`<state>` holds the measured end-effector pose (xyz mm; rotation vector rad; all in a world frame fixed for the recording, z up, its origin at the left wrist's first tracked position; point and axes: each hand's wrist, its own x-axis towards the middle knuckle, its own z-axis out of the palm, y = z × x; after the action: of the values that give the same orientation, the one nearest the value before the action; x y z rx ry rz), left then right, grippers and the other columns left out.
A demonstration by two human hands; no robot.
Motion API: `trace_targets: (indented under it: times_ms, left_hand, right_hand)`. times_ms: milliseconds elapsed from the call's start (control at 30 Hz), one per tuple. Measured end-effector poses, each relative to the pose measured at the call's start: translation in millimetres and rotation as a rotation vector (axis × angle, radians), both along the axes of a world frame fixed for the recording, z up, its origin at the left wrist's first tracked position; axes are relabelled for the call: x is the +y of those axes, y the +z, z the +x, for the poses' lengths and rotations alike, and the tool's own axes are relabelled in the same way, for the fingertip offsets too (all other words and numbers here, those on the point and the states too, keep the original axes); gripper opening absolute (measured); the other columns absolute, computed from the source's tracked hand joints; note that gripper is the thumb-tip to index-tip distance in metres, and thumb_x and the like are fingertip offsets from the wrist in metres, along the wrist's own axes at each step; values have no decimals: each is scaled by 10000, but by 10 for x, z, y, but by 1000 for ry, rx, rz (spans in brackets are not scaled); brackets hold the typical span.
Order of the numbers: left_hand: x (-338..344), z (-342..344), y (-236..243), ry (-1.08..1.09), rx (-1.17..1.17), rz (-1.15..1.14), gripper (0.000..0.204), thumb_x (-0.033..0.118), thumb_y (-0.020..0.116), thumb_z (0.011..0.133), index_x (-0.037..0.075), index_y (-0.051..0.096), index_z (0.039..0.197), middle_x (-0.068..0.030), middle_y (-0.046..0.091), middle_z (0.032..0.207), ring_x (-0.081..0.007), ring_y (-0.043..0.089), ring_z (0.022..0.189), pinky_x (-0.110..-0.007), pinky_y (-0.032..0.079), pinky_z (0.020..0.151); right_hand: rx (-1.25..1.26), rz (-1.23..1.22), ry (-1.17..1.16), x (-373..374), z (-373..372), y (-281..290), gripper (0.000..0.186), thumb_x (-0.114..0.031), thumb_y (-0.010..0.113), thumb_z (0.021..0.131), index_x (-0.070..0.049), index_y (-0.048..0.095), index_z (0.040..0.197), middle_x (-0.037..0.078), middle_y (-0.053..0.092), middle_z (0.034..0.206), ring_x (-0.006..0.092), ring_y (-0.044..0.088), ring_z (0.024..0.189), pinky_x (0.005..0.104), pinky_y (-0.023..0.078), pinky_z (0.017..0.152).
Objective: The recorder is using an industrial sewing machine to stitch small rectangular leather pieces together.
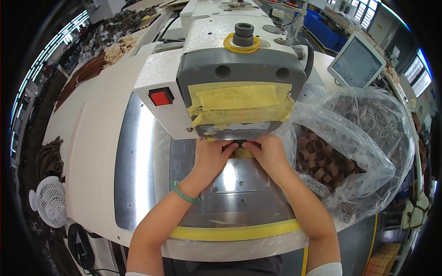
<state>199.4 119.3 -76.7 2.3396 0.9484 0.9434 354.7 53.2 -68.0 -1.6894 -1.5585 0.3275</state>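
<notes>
At twelve o'clock the machine housing looked glossy and pebbled, its grey front cover smooth and matt. The bed plate at six was shiny metal; at three, a crinkled, glossy plastic bag surrounded matt brown rings. The fan at eight was plastic.

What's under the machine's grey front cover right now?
At the lower edge of the grey front cover, the left hand and right hand flank a small dark piece. The hands hide part of it; the cover hides anything farther back.
</notes>
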Motion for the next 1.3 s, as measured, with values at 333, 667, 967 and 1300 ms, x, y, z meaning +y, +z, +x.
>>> trace_targets:
  times_ms: [333, 667, 967, 1300]
  left_hand:
    - [-10, -3, -16, 2, 11, -121, 144, 203, 626, 741, 92, 687, 809, -80, 637, 765, -261, 559, 750, -346, 340, 775]
    - [-27, 16, 52, 16, 131, -167, 137, 204, 624, 742, 95, 686, 796, -66, 639, 767, -250, 566, 753, -360, 346, 779]
    - [17, 0, -15, -23, -14, 48, 103, 123, 646, 712, 33, 670, 755, -121, 623, 686, -279, 582, 634, -332, 445, 617]
    - [25, 8, -38, -27, 0, 209, 147, 175, 642, 720, 46, 669, 785, -122, 627, 703, -282, 587, 629, -336, 453, 603]
  right_hand:
    - [-42, 28, 6, -11, 4, -4, 110, -130, 651, 700, -58, 649, 783, 116, 583, 760, 316, 575, 685, 381, 461, 610]
    - [-66, 29, -12, 5, 3, -53, 115, -156, 658, 696, -63, 648, 761, 106, 573, 746, 309, 572, 682, 383, 456, 596]
    - [-71, 43, -5, 29, -15, -80, 108, -145, 655, 694, -63, 648, 764, 108, 577, 755, 310, 572, 677, 386, 456, 595]
    - [-74, 76, 1, -8, -9, -26, 142, -120, 663, 679, -37, 627, 789, 110, 582, 778, 305, 583, 706, 381, 460, 611]
